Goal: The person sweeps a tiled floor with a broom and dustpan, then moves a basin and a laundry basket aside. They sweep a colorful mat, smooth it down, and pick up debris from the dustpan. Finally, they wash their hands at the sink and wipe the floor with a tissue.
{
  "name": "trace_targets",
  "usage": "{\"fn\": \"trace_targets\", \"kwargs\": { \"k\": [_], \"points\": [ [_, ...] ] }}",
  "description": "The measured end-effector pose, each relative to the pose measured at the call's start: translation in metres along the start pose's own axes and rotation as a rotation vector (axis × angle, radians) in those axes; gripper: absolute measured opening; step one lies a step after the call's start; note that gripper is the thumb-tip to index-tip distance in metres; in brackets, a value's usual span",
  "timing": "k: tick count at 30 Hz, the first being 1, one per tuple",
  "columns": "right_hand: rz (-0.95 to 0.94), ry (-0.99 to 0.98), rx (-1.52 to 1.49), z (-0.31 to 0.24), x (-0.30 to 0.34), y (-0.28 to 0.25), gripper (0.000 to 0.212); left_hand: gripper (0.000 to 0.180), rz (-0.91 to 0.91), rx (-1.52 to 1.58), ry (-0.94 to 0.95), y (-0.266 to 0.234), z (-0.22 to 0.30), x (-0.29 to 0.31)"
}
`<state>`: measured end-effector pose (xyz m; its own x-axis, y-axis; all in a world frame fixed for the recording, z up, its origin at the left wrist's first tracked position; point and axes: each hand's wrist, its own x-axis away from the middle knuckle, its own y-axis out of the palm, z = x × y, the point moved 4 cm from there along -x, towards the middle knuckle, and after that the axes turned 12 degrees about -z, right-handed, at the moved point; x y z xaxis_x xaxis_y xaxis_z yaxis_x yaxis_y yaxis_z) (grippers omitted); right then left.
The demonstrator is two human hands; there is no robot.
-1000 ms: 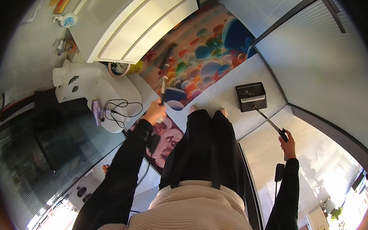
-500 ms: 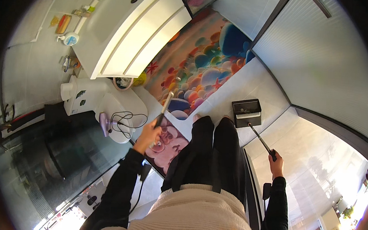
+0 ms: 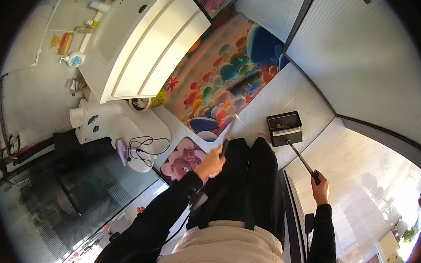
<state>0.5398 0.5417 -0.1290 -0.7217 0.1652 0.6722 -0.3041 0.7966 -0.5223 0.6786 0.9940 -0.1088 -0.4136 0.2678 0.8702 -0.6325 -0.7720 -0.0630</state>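
Observation:
My left hand is wrapped round the dark grip of a long-handled stick, probably a broom, in front of my legs. Its pale shaft points away from me, smeared by motion. A dark blurred patch over the colourful mat may be its head; I cannot tell for sure. At the right, my right hand is closed on the black handle end of a long-handled dustpan. The black pan, with a pale row of comb teeth, stands on the tiles just beyond my feet.
A bright pebble-print mat covers the floor ahead, beside a white vanity cabinet. To the left stands a white toilet with a purple hair dryer and its cord on top. A pink bear mat lies near my legs. A ribbed glass panel rises at the right.
My left hand has swung rightward with the stick, from over the pink mat to in front of my legs. The dustpan and right hand have barely shifted.

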Motion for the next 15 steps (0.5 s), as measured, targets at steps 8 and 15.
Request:
{"fn": "trace_targets", "kwargs": {
  "k": [8,15],
  "points": [
    [0.004,0.064,0.044,-0.01,0.003,-0.004,0.035,0.054,-0.051,0.111,-0.027,-0.047,0.048,0.054],
    [0.028,0.08,0.022,-0.014,0.003,-0.006,0.036,0.019,0.198,-0.009,0.121,-0.137,0.113,-0.1]
  ]
}}
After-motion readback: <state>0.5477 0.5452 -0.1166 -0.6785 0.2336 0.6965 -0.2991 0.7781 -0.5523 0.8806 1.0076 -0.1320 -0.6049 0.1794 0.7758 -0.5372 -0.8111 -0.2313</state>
